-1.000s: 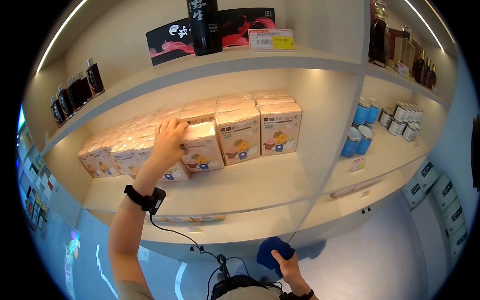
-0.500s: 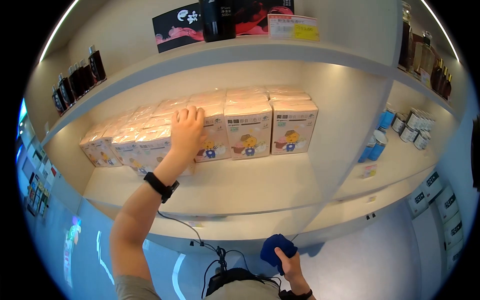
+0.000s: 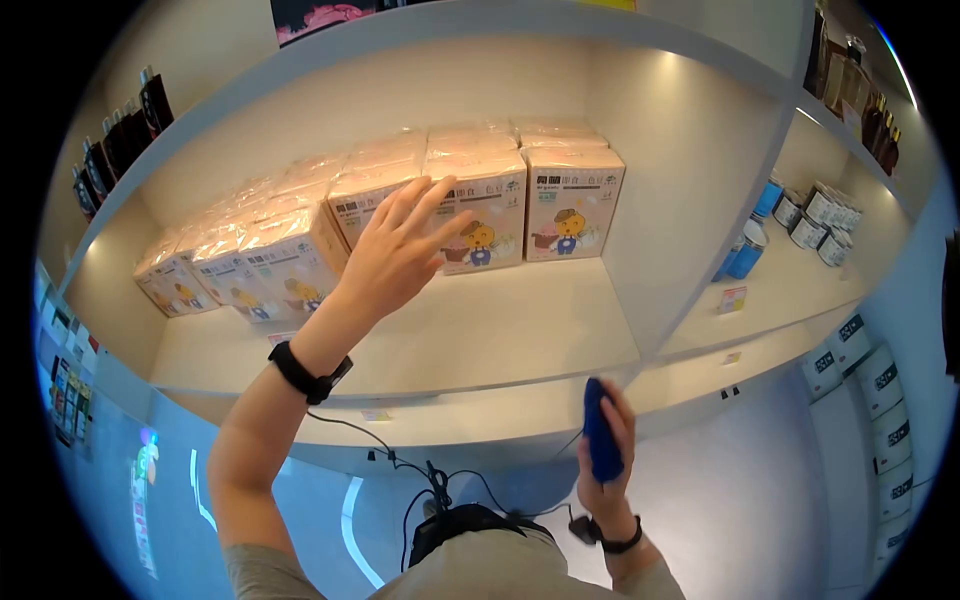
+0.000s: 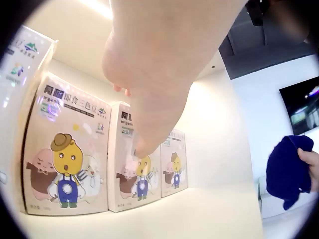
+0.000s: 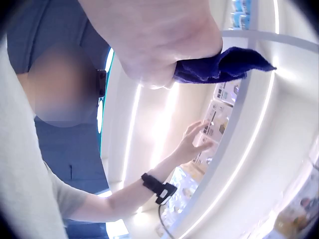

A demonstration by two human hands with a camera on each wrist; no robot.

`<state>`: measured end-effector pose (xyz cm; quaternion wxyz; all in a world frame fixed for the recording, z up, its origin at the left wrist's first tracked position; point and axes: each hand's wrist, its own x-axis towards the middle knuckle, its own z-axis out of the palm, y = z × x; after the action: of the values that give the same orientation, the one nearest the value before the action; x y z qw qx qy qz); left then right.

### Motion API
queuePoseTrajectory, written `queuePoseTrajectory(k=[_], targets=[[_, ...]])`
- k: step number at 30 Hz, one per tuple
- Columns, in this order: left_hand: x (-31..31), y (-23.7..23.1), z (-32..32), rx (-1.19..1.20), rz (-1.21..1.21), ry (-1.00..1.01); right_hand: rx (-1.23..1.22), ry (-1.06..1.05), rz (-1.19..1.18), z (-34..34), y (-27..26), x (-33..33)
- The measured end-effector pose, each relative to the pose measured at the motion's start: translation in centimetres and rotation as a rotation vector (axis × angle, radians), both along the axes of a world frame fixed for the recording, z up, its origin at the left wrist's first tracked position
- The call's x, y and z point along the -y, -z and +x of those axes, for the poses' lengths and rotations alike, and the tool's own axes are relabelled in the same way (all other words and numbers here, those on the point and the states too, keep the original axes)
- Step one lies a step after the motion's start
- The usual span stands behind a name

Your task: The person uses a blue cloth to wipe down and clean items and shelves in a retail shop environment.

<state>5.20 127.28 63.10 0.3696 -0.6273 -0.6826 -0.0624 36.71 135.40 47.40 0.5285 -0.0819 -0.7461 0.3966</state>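
Left fingers (image 3: 428, 207) spread before glossy boxes (image 3: 497, 212), contact unclear; right fingers (image 3: 622, 425) clamp crumpled cloth (image 3: 602, 442)

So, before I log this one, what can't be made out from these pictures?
Contact between the left hand and the boxes: left wrist view, the hand itself hides most of its fingers.
The gripped part of the blue cloth: head view, covered by the right hand.
The black and pink poster: head view, cut off by the top edge.
Label text on the white cans: head view, too small to read.
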Motion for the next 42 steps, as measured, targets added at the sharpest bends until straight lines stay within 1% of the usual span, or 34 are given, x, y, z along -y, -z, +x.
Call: queuePoseTrajectory(k=[2, 4, 5, 7, 8, 10, 13, 14, 15, 19, 21, 23, 26, 28, 29, 31, 32, 33, 34, 35, 37, 39, 40, 41, 42], targets=[[-0.9, 0.8, -0.6, -0.01, 0.002, -0.017, 0.071, 0.181, 0.261, -1.8, -1.7, -2.0], [-1.8, 1.7, -2.0, -0.071, 0.024, -0.061, 0.204, 0.281, 0.355, -4.0, -3.1, -3.3], [-2.0, 1.9, -2.4, -0.049, 0.018, -0.066, 0.312, 0.317, 0.388, -4.9, -3.5, -3.7], [-2.4, 2.3, -3.0, -0.125, 0.068, -0.059, 0.465, 0.284, 0.363, -7.0, -2.5, -4.8], [-2.2, 2.3, -3.0, -0.137, 0.058, -0.065, 0.482, 0.272, 0.361, -7.8, -2.3, -5.0], [-2.0, 2.2, -3.2, -0.112, 0.049, -0.054, 0.624, 0.371, 0.469, -9.2, -2.1, -5.0], [-0.8, 2.0, -2.0, -0.077, 0.038, -0.035, 0.646, 0.401, 0.438, -11.8, -2.3, -4.0], [-0.4, 1.7, -1.2, 0.007, 0.055, -0.019, 0.657, 0.399, 0.507, -12.5, -2.3, -3.5], [-0.3, 1.4, -0.7, 0.086, 0.072, 0.002, 0.675, 0.343, 0.523, -13.2, -2.5, -2.5], [-1.1, 0.4, -1.7, 0.111, 0.119, -0.008, 0.655, 0.031, 0.616, -14.7, -3.0, 0.8], [-2.2, 0.2, -2.6, 0.072, 0.17, -0.093, 0.59, 0.022, 0.586, -14.8, -2.8, 1.4], [-2.8, -0.4, -3.1, 0.05, 0.179, -0.092, 0.597, 0.029, 0.578, -14.2, -2.9, 1.2], [-2.9, -1.3, -2.3, 0.127, 0.182, -0.033, 0.595, 0.059, 0.561, -12.5, -3.0, 1.0], [-2.5, -1.8, -1.5, 0.174, 0.038, -0.05, 0.572, 0.116, 0.547, -11.6, -2.8, 0.6], [-2.4, -1.5, -1.1, 0.173, 0.037, -0.049, 0.534, 0.124, 0.54, -11.1, -2.6, 0.3], [-1.9, -1.2, -0.3, 0.401, 0.175, 0.235, 0.528, 0.142, 0.524, -10.1, -2.6, 0.0], [-1.7, -1.0, 0.0, 0.392, 0.176, 0.239, 0.494, 0.121, 0.465, -9.7, -2.8, -0.1], [-1.4, -0.8, 0.2, 0.464, 0.174, 0.265, 0.487, 0.127, 0.466, -9.4, -2.6, -0.4], [-0.9, -0.5, 0.6, 0.536, 0.172, 0.291, 0.392, 0.115, 0.375, -9.2, -2.2, -0.8], [-0.1, -0.6, 1.3, 0.529, 0.175, 0.298, 0.296, 0.104, 0.287, -9.0, -2.0, -1.1], [1.5, -1.0, 2.8, 0.665, 0.191, 0.281, 0.04, 0.036, 0.008, -8.5, -2.0, -1.5], [2.4, -0.1, 4.0, 0.78, 0.342, 0.364, -0.209, 0.071, -0.099, -8.7, -2.3, -1.4], [2.8, 0.1, 5.4, 0.861, 0.407, 0.415, -0.339, 0.043, -0.115, -9.4, -2.9, -0.5], [4.2, 0.4, 6.4, 0.978, 0.376, 0.241, -0.465, 0.027, -0.128, -10.0, -3.7, 0.7], [4.8, 1.1, 7.7, 1.147, 0.432, 0.308, -0.318, 0.162, 0.143, -9.4, -4.7, 1.5]])
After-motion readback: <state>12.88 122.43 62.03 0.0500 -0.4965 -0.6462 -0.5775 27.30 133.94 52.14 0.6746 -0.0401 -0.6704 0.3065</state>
